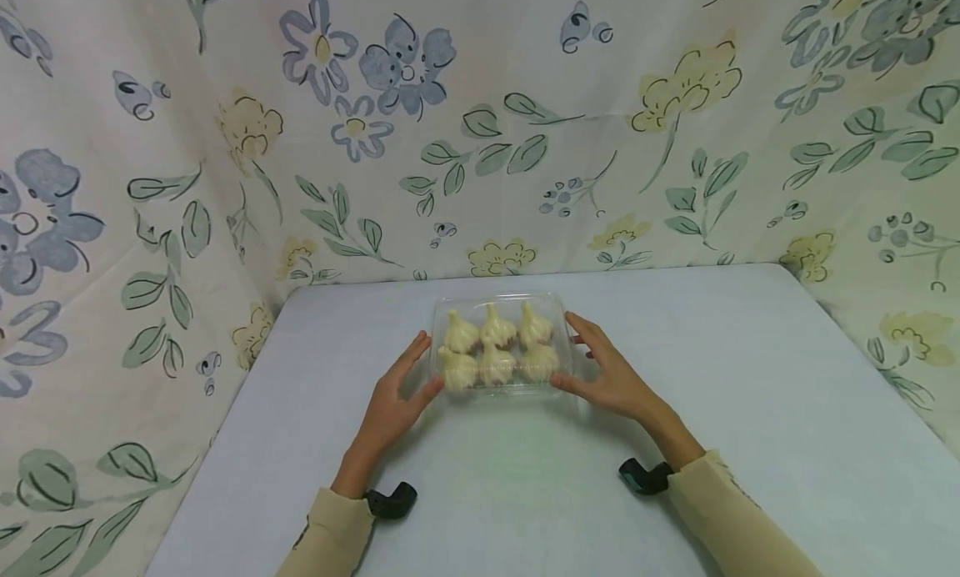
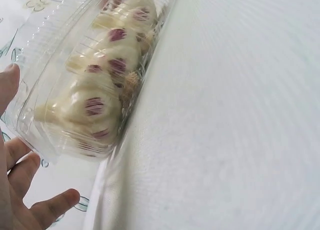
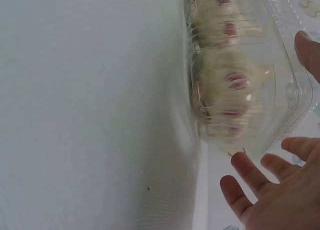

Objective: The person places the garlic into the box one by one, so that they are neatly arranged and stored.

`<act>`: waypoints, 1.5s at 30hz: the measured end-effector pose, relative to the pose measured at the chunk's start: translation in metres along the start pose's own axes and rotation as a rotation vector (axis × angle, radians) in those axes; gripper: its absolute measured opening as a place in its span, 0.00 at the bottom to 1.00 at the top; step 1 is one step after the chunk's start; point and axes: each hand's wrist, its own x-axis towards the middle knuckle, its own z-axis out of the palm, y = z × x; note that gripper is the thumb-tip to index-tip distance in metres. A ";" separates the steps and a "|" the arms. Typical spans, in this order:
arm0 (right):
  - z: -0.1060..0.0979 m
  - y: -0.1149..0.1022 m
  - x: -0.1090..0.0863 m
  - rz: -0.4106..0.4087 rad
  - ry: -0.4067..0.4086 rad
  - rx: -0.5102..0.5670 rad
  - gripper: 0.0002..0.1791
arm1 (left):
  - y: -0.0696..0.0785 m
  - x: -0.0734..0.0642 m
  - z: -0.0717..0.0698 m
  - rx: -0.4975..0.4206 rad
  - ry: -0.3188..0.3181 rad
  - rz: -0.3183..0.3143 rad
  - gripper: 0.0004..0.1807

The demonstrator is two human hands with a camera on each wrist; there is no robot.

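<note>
A clear plastic clamshell box (image 1: 480, 390) lies on the table, its lid down over several garlic bulbs (image 1: 497, 365) set in two rows. Purple streaks show on the bulbs in both wrist views. My left hand (image 1: 392, 400) is at the box's left side, thumb near the front corner and fingers stretched along the edge. On the opposite side, my right hand (image 1: 609, 381) mirrors it, with the thumb by the front right corner. Both hands have spread, fairly straight fingers. In the right wrist view, the fingertips (image 3: 243, 161) come right up to the end of the box (image 3: 280, 135).
A white cloth covers the table (image 1: 517, 477). Behind it and at both sides hangs a curtain (image 1: 480, 185) printed with flowers and leaves. Each wrist wears a small black camera, one on the left (image 1: 393, 501) and one on the right (image 1: 645, 477).
</note>
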 end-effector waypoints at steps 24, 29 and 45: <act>-0.004 0.010 -0.008 0.009 -0.021 0.080 0.46 | -0.003 0.002 0.001 -0.032 0.090 0.116 0.30; -0.005 0.008 -0.013 0.089 -0.056 0.080 0.41 | -0.004 0.001 0.003 -0.015 0.179 0.055 0.21; 0.013 -0.014 -0.023 0.243 -0.011 0.383 0.34 | 0.011 -0.002 0.020 0.070 0.290 -0.113 0.10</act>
